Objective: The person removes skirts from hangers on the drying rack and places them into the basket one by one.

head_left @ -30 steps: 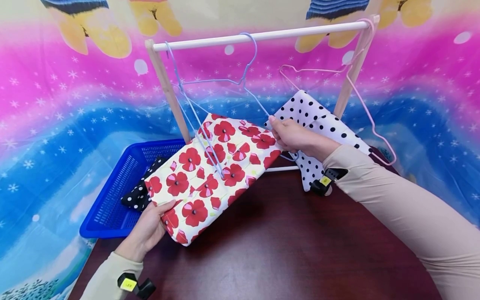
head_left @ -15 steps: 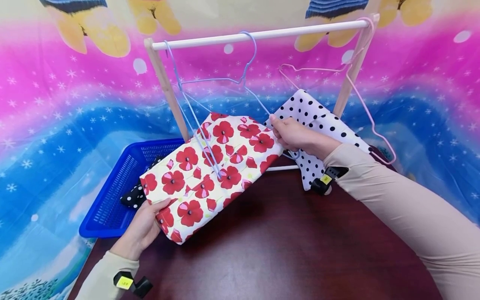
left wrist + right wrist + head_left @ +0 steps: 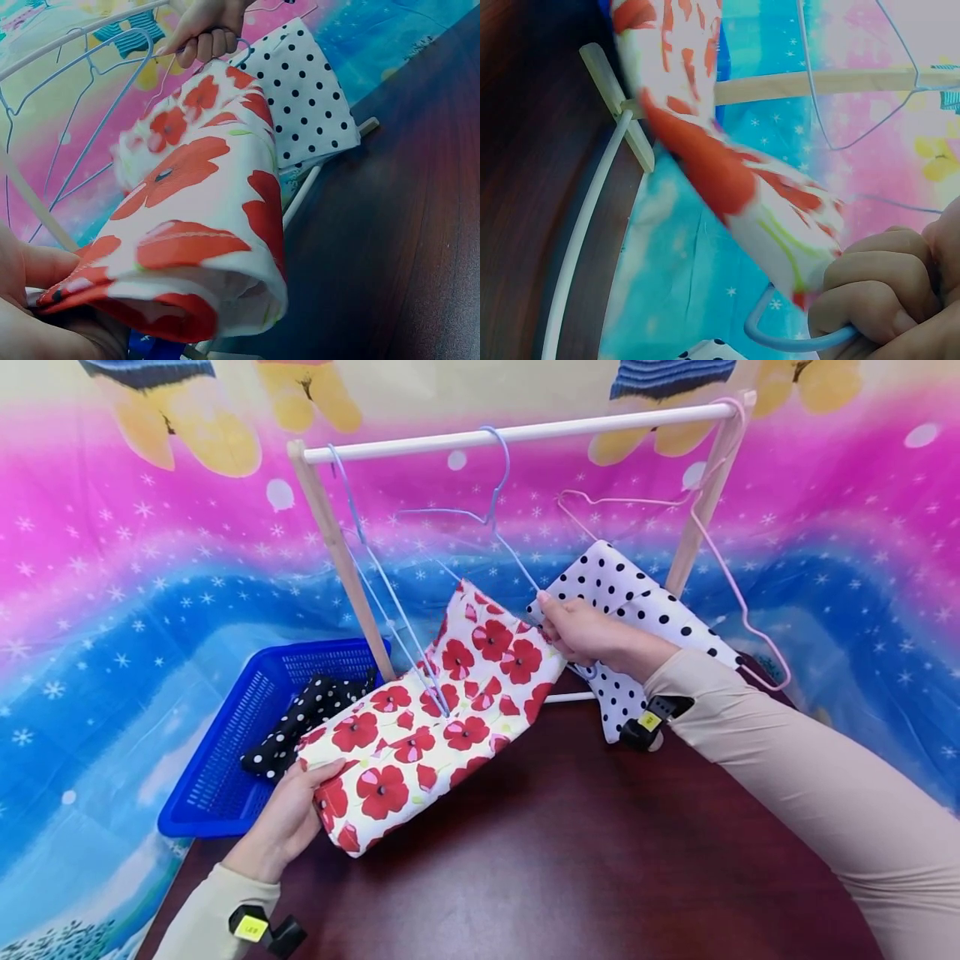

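Note:
A white cloth with red flowers (image 3: pixel 390 739) slants across the middle of the head view. My left hand (image 3: pixel 277 822) pinches its lower left end, thumb on top; in the left wrist view this end (image 3: pixel 187 247) curves over like a loose tube. My right hand (image 3: pixel 588 627) grips the side of a blue wire hanger (image 3: pixel 517 560) that hooks over the rack's bar. The hanger's rounded end (image 3: pixel 802 345) sticks out from my curled fingers in the right wrist view, and the cloth's upper right corner lies right against them. A second blue hanger (image 3: pixel 390 593) hangs in front of the cloth.
A wooden rack with a white bar (image 3: pixel 600 422) stands on the dark table (image 3: pixel 600 843). From a pink hanger (image 3: pixel 738 577) at right hangs a white cloth with black dots (image 3: pixel 652 602). The blue basket (image 3: pixel 213 752) at left holds a black cloth with white dots (image 3: pixel 300 718).
The flowered cloth's upper left edge has dropped and shifted right, showing more of the black dotted cloth in the basket. The held hanger's far arm has swung slightly. Both hands stay nearly in place.

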A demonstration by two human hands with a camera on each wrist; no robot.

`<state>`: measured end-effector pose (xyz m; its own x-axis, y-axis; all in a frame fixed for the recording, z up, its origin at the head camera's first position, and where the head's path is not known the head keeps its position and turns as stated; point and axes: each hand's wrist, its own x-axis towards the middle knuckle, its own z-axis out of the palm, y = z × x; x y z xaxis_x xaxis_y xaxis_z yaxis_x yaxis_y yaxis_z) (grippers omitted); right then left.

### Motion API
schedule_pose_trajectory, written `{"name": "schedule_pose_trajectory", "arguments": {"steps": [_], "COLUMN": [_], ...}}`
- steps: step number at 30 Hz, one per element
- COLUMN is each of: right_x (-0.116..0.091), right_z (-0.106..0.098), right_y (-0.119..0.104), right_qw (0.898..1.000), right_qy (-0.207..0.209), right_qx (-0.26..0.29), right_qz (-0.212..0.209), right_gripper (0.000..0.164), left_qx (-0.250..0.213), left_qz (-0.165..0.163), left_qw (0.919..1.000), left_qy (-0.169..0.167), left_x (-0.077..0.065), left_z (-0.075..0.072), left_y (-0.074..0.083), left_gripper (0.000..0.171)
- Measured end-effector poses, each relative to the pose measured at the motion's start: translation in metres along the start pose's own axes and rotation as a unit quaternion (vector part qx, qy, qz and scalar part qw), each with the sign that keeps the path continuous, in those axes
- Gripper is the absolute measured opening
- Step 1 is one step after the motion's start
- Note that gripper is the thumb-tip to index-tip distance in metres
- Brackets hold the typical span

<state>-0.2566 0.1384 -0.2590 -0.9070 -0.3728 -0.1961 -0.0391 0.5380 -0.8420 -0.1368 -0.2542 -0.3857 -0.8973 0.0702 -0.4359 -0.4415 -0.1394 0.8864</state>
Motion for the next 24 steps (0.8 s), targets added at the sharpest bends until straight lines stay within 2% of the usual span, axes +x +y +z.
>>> {"name": "schedule_pose_trajectory", "arguments": {"steps": [7,12,16,20,24], "right_x": [-0.0003,0.0000,0.0009,0.0011,0.0005], "right_z": [0.0016,0.0028,0.0036,0.0046,0.0054], "right_y": [-0.0006,-0.0017,-0.0024,-0.0039,-0.0051], "right_qw": [1.000,1.000,1.000,1.000,1.000], "right_qy": [-0.006,-0.007,-0.005,-0.004,-0.001], "right_qx": [0.004,0.003,0.003,-0.008,-0.014], "right_qz": [-0.004,0.001,0.003,-0.001,0.001], "right_gripper": [0.061,0.061,0.061,0.062,0.062], "left_qx": [-0.010,-0.020,-0.018,-0.012,-0.014], "left_qz": [0.014,0.014,0.005,-0.006,-0.001], "left_qw": [0.9998,0.9996,0.9998,0.9999,0.9998], "left_qy": [-0.006,-0.012,-0.011,-0.008,-0.011], "left_x": [0.0001,0.0003,0.0000,0.0000,0.0008], "left_z": [0.0015,0.0020,0.0017,0.0015,0.0021], "left_y": [-0.0042,-0.0044,-0.0028,-0.0006,0.0013], "left_gripper": [0.058,0.053,0.058,0.072,0.069]}}
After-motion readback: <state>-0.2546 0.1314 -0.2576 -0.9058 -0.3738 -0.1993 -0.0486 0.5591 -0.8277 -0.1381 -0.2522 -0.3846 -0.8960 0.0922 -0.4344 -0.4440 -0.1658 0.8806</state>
